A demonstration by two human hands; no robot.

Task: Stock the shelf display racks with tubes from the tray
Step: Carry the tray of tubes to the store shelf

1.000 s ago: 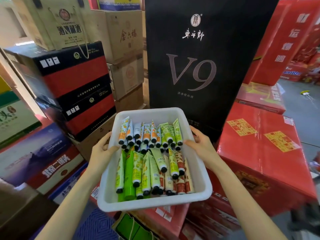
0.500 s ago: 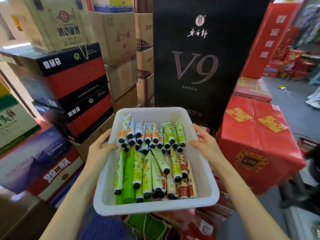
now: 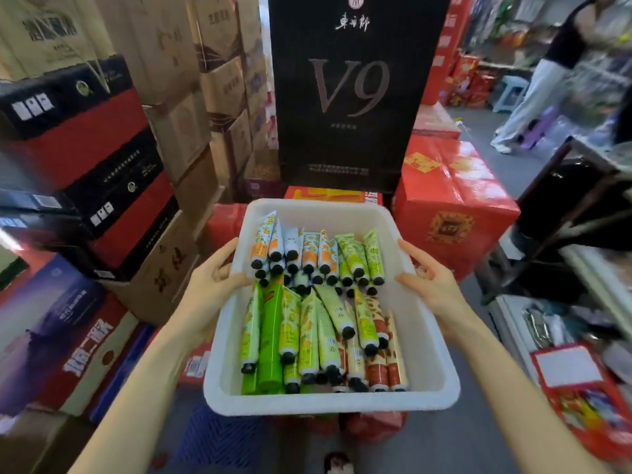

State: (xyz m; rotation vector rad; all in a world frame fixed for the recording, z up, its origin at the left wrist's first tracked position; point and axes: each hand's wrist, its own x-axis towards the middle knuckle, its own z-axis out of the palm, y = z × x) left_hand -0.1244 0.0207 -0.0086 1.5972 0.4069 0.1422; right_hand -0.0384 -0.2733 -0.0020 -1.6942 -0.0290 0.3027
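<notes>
Tubes [image 3: 318, 302] with black caps lie in two rough rows inside the white tray [image 3: 328, 401], which I hold up in front of me between my hands. My left hand [image 3: 212, 285] grips the tray's left rim, thumb over the edge beside the far row. My right hand [image 3: 431, 285] grips the right rim, thumb on top and fingers round the outside. Beyond the tray stands a tall black V9 box [image 3: 352, 90], with a red carton [image 3: 451, 206] beside it on the right.

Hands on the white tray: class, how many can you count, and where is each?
2. The left hand grips the left rim of the tray, and the right hand grips its right rim. Nothing seems to hide another.
</notes>
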